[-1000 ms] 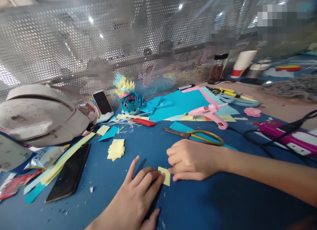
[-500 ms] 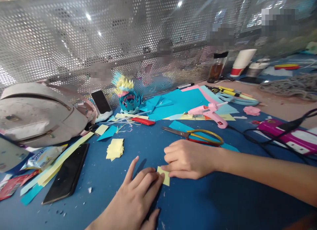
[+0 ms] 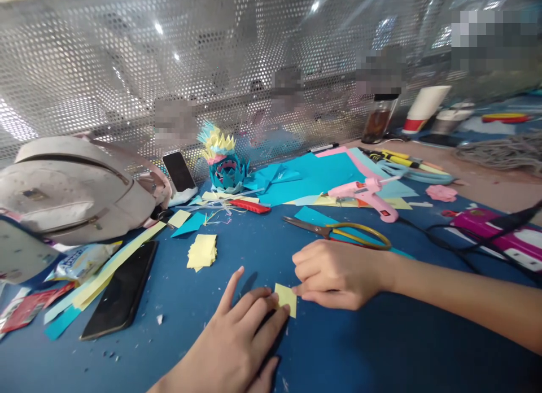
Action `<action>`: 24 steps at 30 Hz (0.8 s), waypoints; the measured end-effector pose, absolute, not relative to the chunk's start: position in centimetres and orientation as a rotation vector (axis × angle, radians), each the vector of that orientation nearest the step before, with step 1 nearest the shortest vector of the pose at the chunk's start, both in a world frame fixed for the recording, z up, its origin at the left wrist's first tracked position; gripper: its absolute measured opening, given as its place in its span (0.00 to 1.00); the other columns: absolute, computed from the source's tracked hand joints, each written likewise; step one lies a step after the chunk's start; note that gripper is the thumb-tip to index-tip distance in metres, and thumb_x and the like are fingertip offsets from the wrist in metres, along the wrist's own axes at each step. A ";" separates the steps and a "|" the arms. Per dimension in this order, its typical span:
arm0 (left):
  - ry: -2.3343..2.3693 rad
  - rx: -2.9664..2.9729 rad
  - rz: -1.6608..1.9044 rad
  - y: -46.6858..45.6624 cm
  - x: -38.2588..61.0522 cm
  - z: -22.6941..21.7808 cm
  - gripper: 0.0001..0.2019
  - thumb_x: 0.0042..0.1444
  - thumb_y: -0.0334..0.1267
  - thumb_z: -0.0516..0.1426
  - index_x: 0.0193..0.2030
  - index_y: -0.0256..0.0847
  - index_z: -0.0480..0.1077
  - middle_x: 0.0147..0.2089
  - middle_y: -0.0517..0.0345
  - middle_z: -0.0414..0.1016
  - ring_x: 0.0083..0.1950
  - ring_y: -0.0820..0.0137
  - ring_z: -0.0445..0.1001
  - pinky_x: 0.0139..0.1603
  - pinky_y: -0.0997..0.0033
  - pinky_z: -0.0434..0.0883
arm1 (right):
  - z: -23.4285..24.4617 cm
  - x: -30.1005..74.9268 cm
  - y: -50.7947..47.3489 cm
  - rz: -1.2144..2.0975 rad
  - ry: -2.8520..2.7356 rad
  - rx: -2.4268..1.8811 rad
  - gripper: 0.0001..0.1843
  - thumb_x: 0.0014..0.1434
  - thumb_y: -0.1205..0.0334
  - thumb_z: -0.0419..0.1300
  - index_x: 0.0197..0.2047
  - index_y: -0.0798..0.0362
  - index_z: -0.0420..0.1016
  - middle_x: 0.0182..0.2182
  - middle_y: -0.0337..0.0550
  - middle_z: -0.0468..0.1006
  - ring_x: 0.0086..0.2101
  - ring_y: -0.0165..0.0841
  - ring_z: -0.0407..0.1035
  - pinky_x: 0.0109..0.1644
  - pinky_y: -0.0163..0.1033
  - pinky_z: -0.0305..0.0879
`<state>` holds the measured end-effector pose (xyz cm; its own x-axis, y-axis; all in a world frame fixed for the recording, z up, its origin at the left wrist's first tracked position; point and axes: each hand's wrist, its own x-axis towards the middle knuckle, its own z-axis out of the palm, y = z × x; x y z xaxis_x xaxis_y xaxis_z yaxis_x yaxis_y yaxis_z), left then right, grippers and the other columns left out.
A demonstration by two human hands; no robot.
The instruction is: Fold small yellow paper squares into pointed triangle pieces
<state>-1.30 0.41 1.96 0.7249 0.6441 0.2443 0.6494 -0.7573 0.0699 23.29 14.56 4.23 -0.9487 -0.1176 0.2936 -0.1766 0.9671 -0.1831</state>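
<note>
A small yellow paper square (image 3: 287,298) lies on the blue table (image 3: 372,348) between my two hands. My left hand (image 3: 237,342) rests flat with its fingers pressed on the square's left edge and the index finger stretched out. My right hand (image 3: 336,274) is curled, its fingertips pinching the square's right edge against the table. A stack of yellow paper squares (image 3: 202,250) lies a little farther back to the left.
Yellow-handled scissors (image 3: 339,232) lie just behind my right hand, with a pink glue gun (image 3: 367,195) and cyan sheets (image 3: 313,175) beyond. A paper flower model (image 3: 224,161), red comb (image 3: 249,206), black phone (image 3: 122,296), grey bag (image 3: 71,190) and pink power strip (image 3: 499,235) surround the work spot.
My right fingers have shifted slightly on the yellow square, which now lies a little more tilted. The view has drifted a bit; both hands stay on the paper.
</note>
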 end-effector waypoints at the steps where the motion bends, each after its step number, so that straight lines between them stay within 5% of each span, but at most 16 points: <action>1: -1.095 -2.901 -0.406 0.4 -1.4 1.7 0.24 0.69 0.37 0.52 0.70 0.36 0.62 0.60 0.49 0.74 0.67 0.58 0.68 0.78 0.36 0.37 | 4.0 23.3 14.6 0.330 -2.822 0.218 0.23 0.76 0.62 0.45 0.37 0.56 0.79 0.26 0.45 0.73 0.29 0.36 0.61 0.34 0.42 0.55; 4: -1.103 -2.900 -0.443 0.5 -1.4 1.0 0.25 0.69 0.38 0.51 0.71 0.37 0.61 0.61 0.51 0.73 0.68 0.59 0.67 0.78 0.40 0.31 | 3.6 23.1 14.6 0.405 -2.807 0.213 0.23 0.76 0.61 0.45 0.39 0.56 0.79 0.27 0.45 0.73 0.29 0.35 0.61 0.35 0.42 0.55; 12: -1.082 -2.891 -0.469 0.6 -1.5 0.6 0.26 0.68 0.34 0.49 0.72 0.37 0.60 0.61 0.50 0.73 0.69 0.61 0.66 0.78 0.43 0.28 | 3.1 22.6 13.7 0.365 -2.774 0.139 0.28 0.76 0.61 0.44 0.26 0.54 0.73 0.23 0.42 0.70 0.27 0.34 0.58 0.33 0.41 0.54; 20: -1.169 -2.819 -0.422 -0.2 -0.8 1.3 0.29 0.63 0.22 0.47 0.68 0.47 0.66 0.62 0.51 0.73 0.69 0.63 0.67 0.77 0.37 0.40 | 2.5 22.7 14.0 0.113 -2.726 -0.088 0.21 0.77 0.54 0.47 0.51 0.56 0.78 0.41 0.46 0.78 0.39 0.36 0.65 0.41 0.40 0.58; 24: -1.159 -2.824 -0.458 -0.1 -1.1 1.3 0.28 0.65 0.22 0.47 0.67 0.48 0.67 0.63 0.50 0.72 0.69 0.65 0.67 0.76 0.38 0.45 | 2.6 22.7 13.8 0.332 -2.749 -0.127 0.24 0.76 0.47 0.48 0.50 0.56 0.78 0.42 0.47 0.77 0.41 0.36 0.66 0.44 0.40 0.60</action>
<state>-1.08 -0.08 1.33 0.6744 0.6783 0.2919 0.6945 -0.7169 0.0612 22.70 13.79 2.64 -0.9283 0.1312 0.3479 0.0447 0.9683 -0.2459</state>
